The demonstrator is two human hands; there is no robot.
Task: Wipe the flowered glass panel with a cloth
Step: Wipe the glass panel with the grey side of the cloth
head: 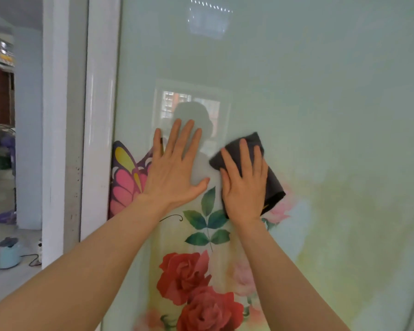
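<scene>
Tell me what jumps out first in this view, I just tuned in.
Two hands flat on a pale glass panel: the left hand bare beside a pink butterfly at the panel's left edge, the right hand pressing a dark cloth. Red roses bloom low on the glass.

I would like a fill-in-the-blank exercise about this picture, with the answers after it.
1. The right hand presses a dark ____ against the glass panel.
2. The left hand lies flat beside a printed ____ with pink wings.
3. The large roses low on the panel are ____.

Answers: cloth; butterfly; red
</scene>
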